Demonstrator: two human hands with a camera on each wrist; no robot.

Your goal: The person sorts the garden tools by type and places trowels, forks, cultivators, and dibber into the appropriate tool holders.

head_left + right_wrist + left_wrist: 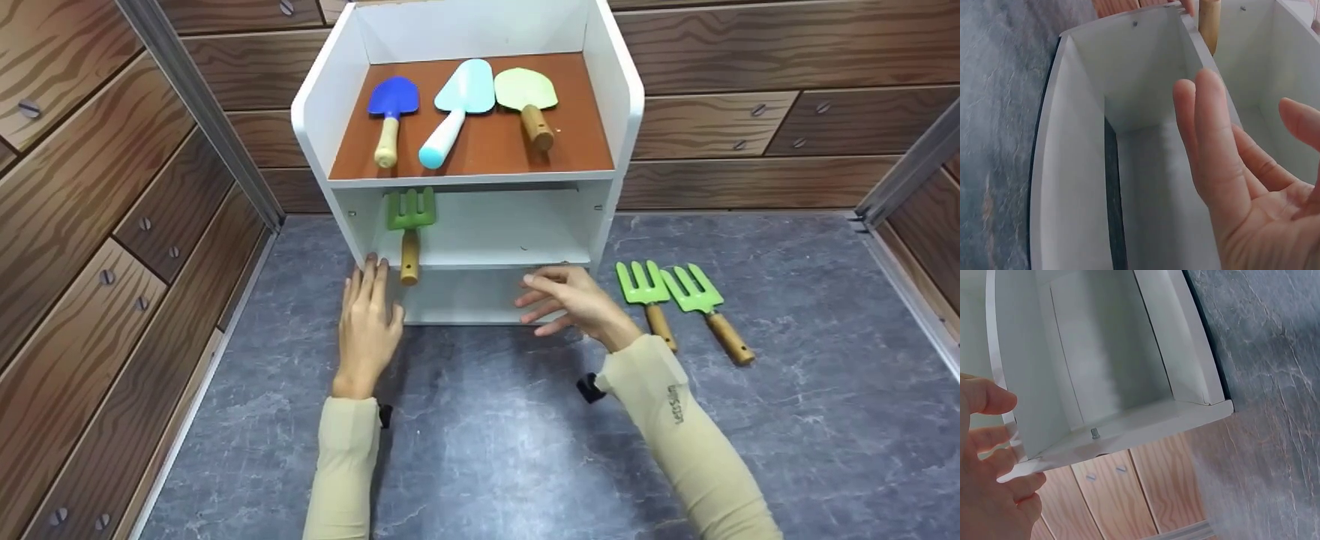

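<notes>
A white three-level shelf unit (472,179) stands before me. My left hand (366,322) is at its left front edge in the head view, fingers extended beside the middle shelf; the left wrist view shows fingertips right at the board's corner. Just right of them lies a green hand fork (409,255), its wooden handle jutting past the middle shelf's front. Nothing is in my right hand (576,304), which hovers with loosely spread fingers before the lower right opening. Two more green hand forks, one nearer (643,289) and one farther right (701,296), lie on the grey surface beside it.
On the brown top shelf (495,161) lie a blue trowel (394,97), a turquoise trowel (466,90) and a pale green trowel (526,88). Wood-patterned walls (750,52) enclose the grey marbled surface (480,450) at the back and sides.
</notes>
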